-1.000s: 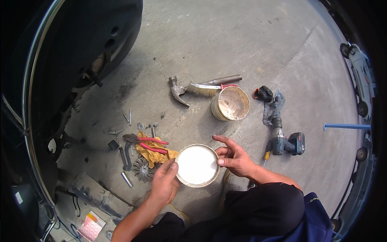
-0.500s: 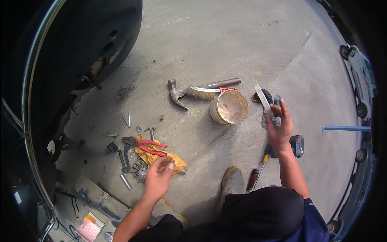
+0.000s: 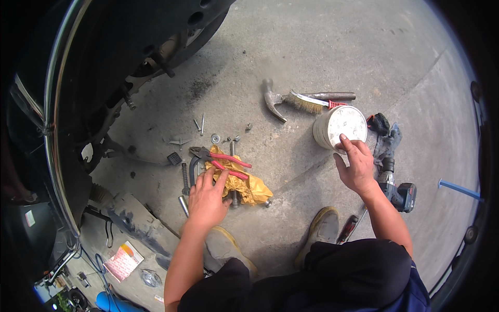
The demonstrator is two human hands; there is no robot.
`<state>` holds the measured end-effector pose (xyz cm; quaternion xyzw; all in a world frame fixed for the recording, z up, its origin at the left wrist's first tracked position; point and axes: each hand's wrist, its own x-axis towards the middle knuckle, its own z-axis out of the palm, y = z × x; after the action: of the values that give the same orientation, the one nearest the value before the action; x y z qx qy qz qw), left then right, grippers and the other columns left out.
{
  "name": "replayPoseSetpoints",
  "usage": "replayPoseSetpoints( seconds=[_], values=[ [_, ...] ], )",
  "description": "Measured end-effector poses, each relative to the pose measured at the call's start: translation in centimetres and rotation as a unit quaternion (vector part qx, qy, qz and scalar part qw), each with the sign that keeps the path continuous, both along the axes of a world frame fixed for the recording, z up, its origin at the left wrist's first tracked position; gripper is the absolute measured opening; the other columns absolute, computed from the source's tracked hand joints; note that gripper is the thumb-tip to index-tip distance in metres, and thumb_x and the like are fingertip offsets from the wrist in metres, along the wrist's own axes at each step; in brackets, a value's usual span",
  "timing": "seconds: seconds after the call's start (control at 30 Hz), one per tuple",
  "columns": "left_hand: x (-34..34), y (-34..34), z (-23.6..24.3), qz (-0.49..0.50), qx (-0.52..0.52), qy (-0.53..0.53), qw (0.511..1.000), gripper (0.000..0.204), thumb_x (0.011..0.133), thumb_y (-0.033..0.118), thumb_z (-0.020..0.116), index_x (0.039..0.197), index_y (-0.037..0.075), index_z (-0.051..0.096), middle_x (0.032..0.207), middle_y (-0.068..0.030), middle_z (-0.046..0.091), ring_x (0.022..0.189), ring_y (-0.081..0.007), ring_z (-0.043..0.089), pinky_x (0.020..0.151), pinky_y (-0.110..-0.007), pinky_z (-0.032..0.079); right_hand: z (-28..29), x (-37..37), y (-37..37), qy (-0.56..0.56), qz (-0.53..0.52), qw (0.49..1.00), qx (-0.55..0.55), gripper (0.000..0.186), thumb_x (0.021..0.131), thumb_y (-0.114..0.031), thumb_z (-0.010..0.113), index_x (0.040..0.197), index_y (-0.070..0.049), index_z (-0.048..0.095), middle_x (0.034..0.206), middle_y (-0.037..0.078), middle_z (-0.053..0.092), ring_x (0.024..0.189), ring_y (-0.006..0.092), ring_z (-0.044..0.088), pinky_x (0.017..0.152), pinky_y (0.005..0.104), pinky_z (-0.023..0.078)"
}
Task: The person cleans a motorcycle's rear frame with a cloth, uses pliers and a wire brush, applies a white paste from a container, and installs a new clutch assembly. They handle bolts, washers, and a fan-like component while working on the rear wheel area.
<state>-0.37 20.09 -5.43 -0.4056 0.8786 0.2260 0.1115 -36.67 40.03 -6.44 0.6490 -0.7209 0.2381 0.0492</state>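
Observation:
A white lid (image 3: 345,120) covers the pale tub (image 3: 323,133). My right hand (image 3: 358,169) is at the lid's near edge, its index finger resting on top and its other fingers loosely bent, gripping nothing. My left hand (image 3: 205,203) reaches down with fingers apart beside the red-handled pliers (image 3: 231,157), which lie on crumpled yellow paper (image 3: 254,190). Whatever lies directly beneath its palm is hidden. A metal rod or bolt (image 3: 235,198) shows beside its thumb. Left of the hand are a thin dark bolt (image 3: 185,176) and a metal cylinder (image 3: 183,205).
Behind the tub lie a claw hammer (image 3: 271,101) and a wire brush (image 3: 306,103). To the right are a cordless drill (image 3: 397,195), a grey rag (image 3: 385,148) and a screwdriver (image 3: 348,229). A vehicle's dark body (image 3: 119,31) stands at left. Several bolts (image 3: 202,124) lie on the concrete.
The lid, held edge-on in my right hand before, now sits on the tub, hiding the beige paste. My left hand has lowered and spread its fingers near the pliers. The view has shifted left.

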Motion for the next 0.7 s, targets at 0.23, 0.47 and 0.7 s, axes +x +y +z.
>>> replayPoseSetpoints(
  seconds=[0.23, 0.47, 0.7],
  values=[
    [0.2, -1.1, -3.0, 0.142, 0.09, 0.328, 0.93, 0.05, 0.077, -0.016, 0.049, 0.122, 0.003, 0.063, 0.133, -0.0185, 0.064, 0.122, -0.0328, 0.065, 0.104, -0.038, 0.051, 1.6, 2.3, -0.4, -0.13, -0.036, 0.988, -0.073, 0.081, 0.077, 0.003, 0.08, 0.151, 0.002, 0.045, 0.099, 0.014, 0.072, 0.087, 0.0281, 0.069, 0.081, 0.0398, 0.056],
    [-3.4, 1.7, -0.5, 0.191, 0.339, 0.525, 0.757, 0.032, 0.094, -0.012, 0.064, 0.121, 0.003, 0.061, 0.145, -0.0168, 0.057, 0.131, -0.0253, 0.058, 0.111, -0.038, 0.048, 1.9, 10.3, -3.1, -0.418, 0.131, 0.87, 0.228, 0.094, 0.083, -0.038, 0.086, 0.153, 0.004, 0.039, 0.106, 0.018, 0.071, 0.086, 0.0315, 0.071, 0.079, 0.0413, 0.059],
    [-5.7, 4.3, 1.2, 0.066, 0.605, 0.492, 0.622, 0.075, 0.094, 0.001, 0.06, 0.16, -0.004, 0.024, 0.159, -0.0197, 0.041, 0.151, -0.028, 0.038, 0.125, -0.041, 0.028, 1.5, 13.4, -4.5, -0.353, 0.208, 0.903, 0.128, 0.051, 0.079, -0.018, 0.079, 0.123, -0.003, 0.059, 0.095, 0.019, 0.072, 0.086, 0.0422, 0.07, 0.075, 0.0485, 0.057]
  ],
)
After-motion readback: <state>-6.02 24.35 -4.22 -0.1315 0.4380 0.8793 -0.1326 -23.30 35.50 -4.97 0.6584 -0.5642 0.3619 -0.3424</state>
